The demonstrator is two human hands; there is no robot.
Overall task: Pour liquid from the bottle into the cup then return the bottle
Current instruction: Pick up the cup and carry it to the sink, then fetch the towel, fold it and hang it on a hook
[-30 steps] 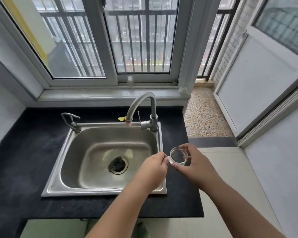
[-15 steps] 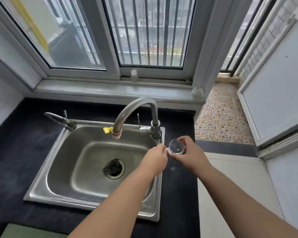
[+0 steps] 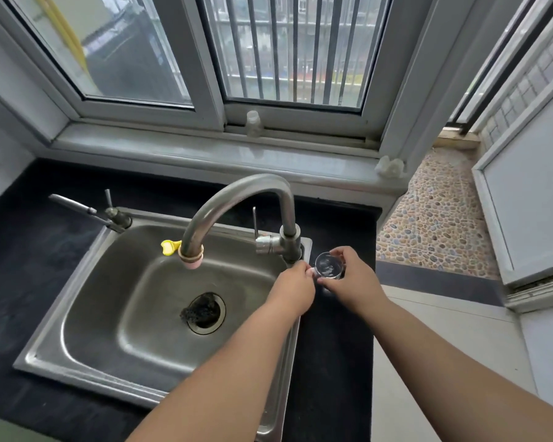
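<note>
Clear glass or plastic, small and round: the cup (image 3: 329,265) sits right of centre in the frame, over the black bench (image 3: 336,346) just right of the sink (image 3: 87,314) rim and beside the base of the tap (image 3: 237,199). Whether its base rests on the bench or is held just above cannot be told. Its mouth faces up toward the camera; glints show on the inside, but whether it holds any liquid is unclear.

Right hand (image 3: 353,279): fingers wrapped around the cup's far and right side, thumb near the front, clamped on it. Left hand (image 3: 296,288): fingertips pinched together at the cup's left edge, touching the rim or wall; exact contact is hidden by the knuckles.

Handling judgement: light, rigid, thin-walled, probably slick if wet, and breakable if glass. Best taken around the wall below the rim, as the right hand does, keeping the mouth clear for pouring. Small footprint, so it would tip easily if knocked near the sink edge.

Bottle (image 3: 253,123): small, pale, translucent, with a cap, upright on the window ledge (image 3: 173,154) at upper centre of the frame, well apart from both hands. Likely light, squeezable plastic; grip around the body. Pour not yet begun.
</note>
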